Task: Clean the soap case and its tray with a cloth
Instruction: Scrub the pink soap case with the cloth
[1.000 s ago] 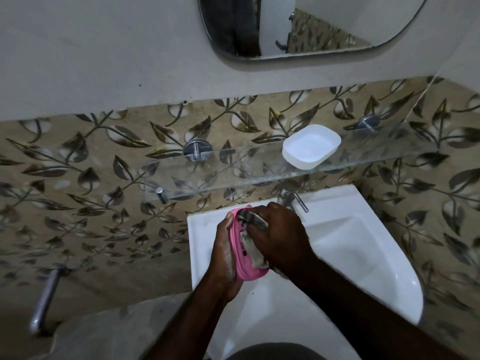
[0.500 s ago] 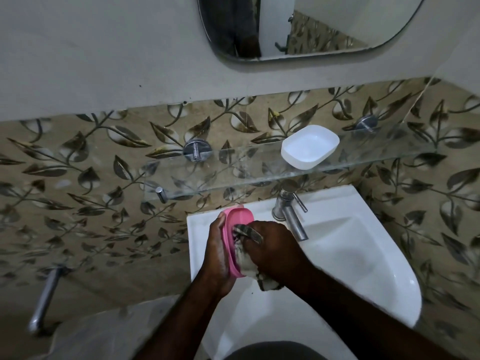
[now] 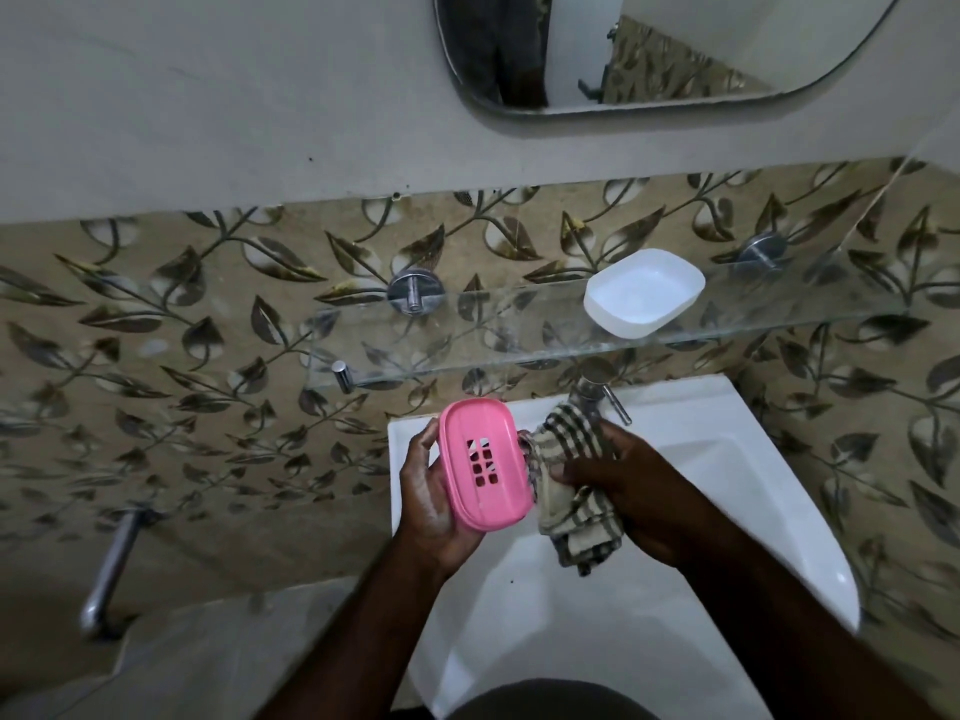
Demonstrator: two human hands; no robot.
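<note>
While the left hand (image 3: 431,491) holds the pink soap tray (image 3: 485,465) from behind and below, thumb on its left rim, the tray stands nearly upright over the sink's left back corner, slotted face toward the camera. The right hand (image 3: 628,491) is bunched round a checked cloth (image 3: 571,491), which touches the tray's right edge; the hands are close together w/ the cloth between them. The white soap case (image 3: 644,292) sits open side up on the glass shelf (image 3: 467,340), right of centre, well apart from the tray.

Room: a white sink (image 3: 727,444) (corner-type, rounded front) w/ a chrome tap (image 3: 597,392) at the back, partly behind the cloth. Leaf-pattern tiles (image 3: 182,330) cover the lower wall, plain plaster above, and a mirror (image 3: 675,54) hangs at the top. Round chrome brackets (image 3: 415,296) carry the shelf. A metal pipe (image 3: 111,569) runs low at the left.
</note>
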